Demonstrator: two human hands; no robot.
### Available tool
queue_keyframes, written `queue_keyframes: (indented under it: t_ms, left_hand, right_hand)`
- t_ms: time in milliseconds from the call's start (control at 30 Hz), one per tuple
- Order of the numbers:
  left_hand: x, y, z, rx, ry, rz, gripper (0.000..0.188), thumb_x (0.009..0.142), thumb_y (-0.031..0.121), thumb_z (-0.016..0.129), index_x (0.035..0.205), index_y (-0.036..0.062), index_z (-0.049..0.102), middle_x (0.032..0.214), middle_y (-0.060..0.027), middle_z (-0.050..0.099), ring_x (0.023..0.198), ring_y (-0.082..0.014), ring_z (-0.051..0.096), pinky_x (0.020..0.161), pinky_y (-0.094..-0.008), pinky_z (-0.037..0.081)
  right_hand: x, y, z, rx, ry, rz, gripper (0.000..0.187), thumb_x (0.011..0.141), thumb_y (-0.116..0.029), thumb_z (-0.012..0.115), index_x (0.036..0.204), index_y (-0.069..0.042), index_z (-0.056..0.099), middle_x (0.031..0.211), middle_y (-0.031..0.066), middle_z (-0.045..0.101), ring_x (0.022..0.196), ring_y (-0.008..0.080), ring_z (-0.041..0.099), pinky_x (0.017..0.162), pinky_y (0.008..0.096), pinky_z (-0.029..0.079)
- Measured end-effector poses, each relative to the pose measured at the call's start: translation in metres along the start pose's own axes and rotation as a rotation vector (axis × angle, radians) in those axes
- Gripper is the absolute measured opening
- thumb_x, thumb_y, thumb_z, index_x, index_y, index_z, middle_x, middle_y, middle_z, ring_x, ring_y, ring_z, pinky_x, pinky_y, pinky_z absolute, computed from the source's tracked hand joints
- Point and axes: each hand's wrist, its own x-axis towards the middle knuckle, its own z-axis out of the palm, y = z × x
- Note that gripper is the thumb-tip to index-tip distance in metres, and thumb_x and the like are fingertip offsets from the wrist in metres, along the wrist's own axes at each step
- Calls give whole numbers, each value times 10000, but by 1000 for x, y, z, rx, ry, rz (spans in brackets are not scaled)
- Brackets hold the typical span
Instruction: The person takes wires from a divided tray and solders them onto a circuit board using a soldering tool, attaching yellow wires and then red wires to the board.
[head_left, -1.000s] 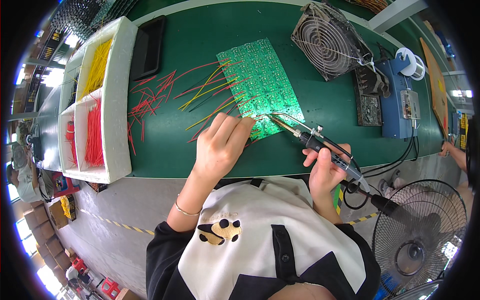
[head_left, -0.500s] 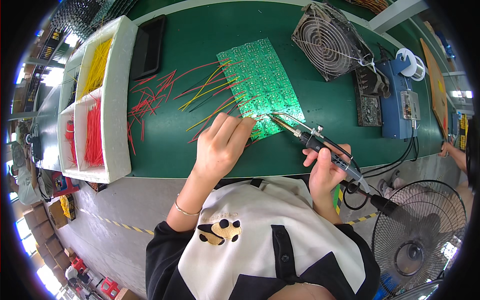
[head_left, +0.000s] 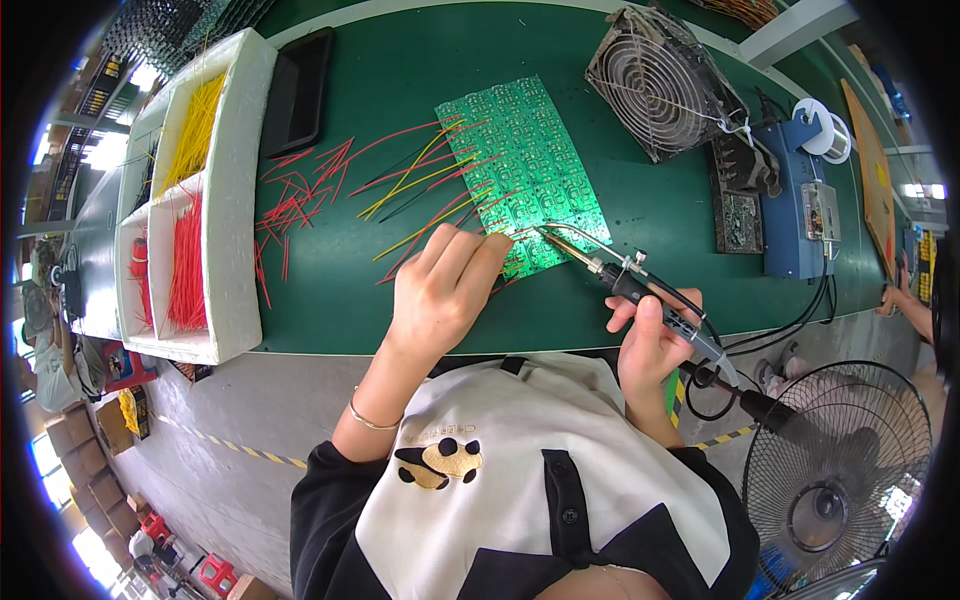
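Note:
A green circuit board panel (head_left: 530, 130) lies on the green bench, with red, yellow and black wires (head_left: 430, 165) reaching out from its left side. My left hand (head_left: 447, 285) is closed in a pinch at the panel's near left edge, on a short red wire (head_left: 519, 233). In my right hand (head_left: 655, 335) is a soldering iron (head_left: 632, 290) with a thin metal feed tube (head_left: 585, 234) clamped along it. Its tip touches or hovers just over the board beside the red wire's end; I cannot tell which.
Left stands a white foam box (head_left: 235, 200) of red and yellow wires, beside loose red wires (head_left: 300, 200) and a black tray (head_left: 298, 95). A square fan (head_left: 650, 85), a blue solder feeder (head_left: 795, 200) and a solder spool (head_left: 824, 130) stand right. A floor fan (head_left: 830, 490) is at lower right.
Almost nothing differs. Both hands, the iron and the board keep their places.

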Motion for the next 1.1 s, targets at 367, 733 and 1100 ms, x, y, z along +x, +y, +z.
queue_keyframes:
  t_ms: [367, 733, 1100]
  left_hand:
    - [1, 0, 0, 14, -3, 12, 178, 625, -35, 704, 765, 11, 604, 653, -36, 502, 540, -166, 473, 448, -275, 389]
    - [0, 0, 0, 23, 8, 10, 185, 621, -28, 710, 766, 19, 605, 645, -30, 498, 539, -162, 473, 442, -271, 388]
    - [5, -6, 1, 70, 57, 74, 209, 611, 0, 708, 785, 62, 612, 646, -1, 496, 556, -138, 478, 442, -252, 398]
  right_hand:
    - [1, 0, 4, -50, 30, -19, 164, 865, -109, 509, 906, 27, 427, 620, 112, 541, 486, 136, 526, 567, 301, 515]
    - [1, 1, 1, -10, 115, -50, 221, 882, -219, 466, 846, -15, 391, 562, 85, 499, 428, 128, 471, 499, 288, 497]
    - [3, 0, -2, 134, 189, -98, 216, 868, -186, 506, 912, 0, 406, 582, 121, 520, 427, 141, 477, 524, 321, 502]
